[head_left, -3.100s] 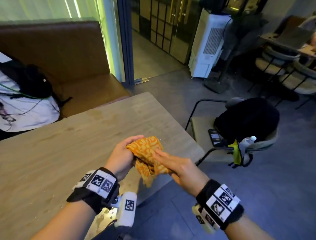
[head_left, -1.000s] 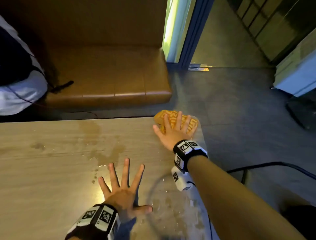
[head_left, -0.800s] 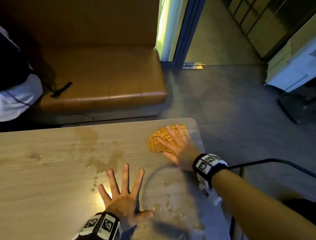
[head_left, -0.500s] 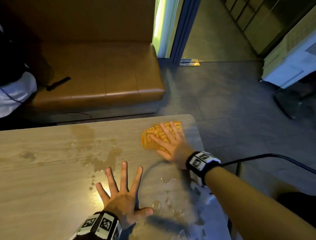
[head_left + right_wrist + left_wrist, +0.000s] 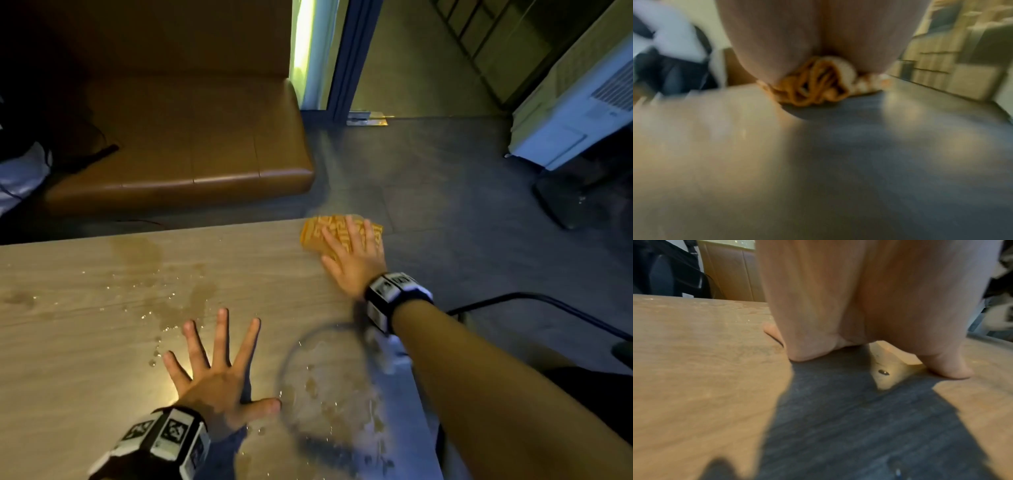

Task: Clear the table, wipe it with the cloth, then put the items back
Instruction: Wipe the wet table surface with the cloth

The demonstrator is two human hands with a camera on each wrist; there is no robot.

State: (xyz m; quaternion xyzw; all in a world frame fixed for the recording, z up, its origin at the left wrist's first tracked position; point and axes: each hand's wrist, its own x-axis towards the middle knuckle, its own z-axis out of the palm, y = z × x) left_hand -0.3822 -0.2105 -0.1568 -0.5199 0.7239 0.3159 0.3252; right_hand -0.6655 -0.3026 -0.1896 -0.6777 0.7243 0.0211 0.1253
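Bench (image 5: 85, 308): light wood-grain top fills the lower left of the head view, its far right corner rounded. Wet streaks and scattered droplets (image 5: 154, 318) lie across the middle; a smeared wet patch (image 5: 329, 394) lies nearer the right edge, ringed by a dark curved outline.

Sofa (image 5: 185, 137): brown padded seat stands beyond the bench's far edge, with dark and white items at its left end, too dim to identify.

Floor (image 5: 445, 205): grey, to the right of the bench. A white appliance (image 5: 575, 113) stands at the upper right, and a black cable (image 5: 534, 301) runs beyond the right forearm.

Right hand (image 5: 352, 260): arm reaches forward to the far right corner of the bench. The palm lies flat on the cloth, fingers (image 5: 354, 236) straight and slightly apart, pressing down. The right wrist view is blurred.

Left hand (image 5: 219, 373): planted palm-down on the bench near the wet streaks, fingers straight and spread wide, thumb out to the right, holding nothing. A marker band wraps each wrist.

Cloth (image 5: 317, 233): orange, patterned, bunched under the right hand at the bench's far right corner, its edge at the rim.
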